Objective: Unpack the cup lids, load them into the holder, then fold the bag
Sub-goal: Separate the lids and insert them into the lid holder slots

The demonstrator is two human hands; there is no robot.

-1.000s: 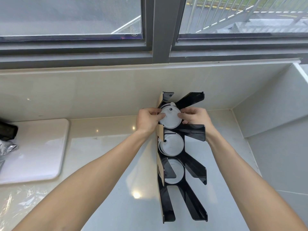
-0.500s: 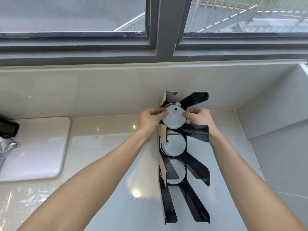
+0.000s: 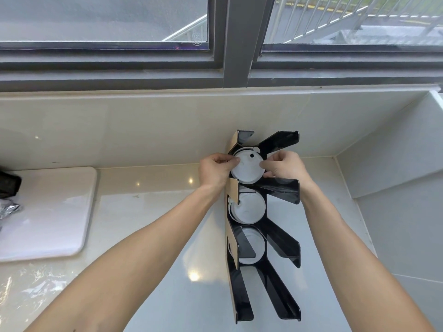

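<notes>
Both hands meet at the far end of a black holder, each pinching one side of a stack of white cup lids seated in its farthest slot. The left hand grips the stack's left edge with thumb and curled fingers, while the right hand grips the right edge, so the lids sit directly between the two. The top lid shows a small dark sip hole near its far rim. Just nearer in the holder, a second slot holds more white lids, and a third slot nearer again holds another set; the nearest slot shows only black. The holder lies lengthwise on the pale bench, close to the right-hand corner where it meets the tiled wall. Well to the left lies a white board, with crumpled clear plastic on the near left and a window above.
</notes>
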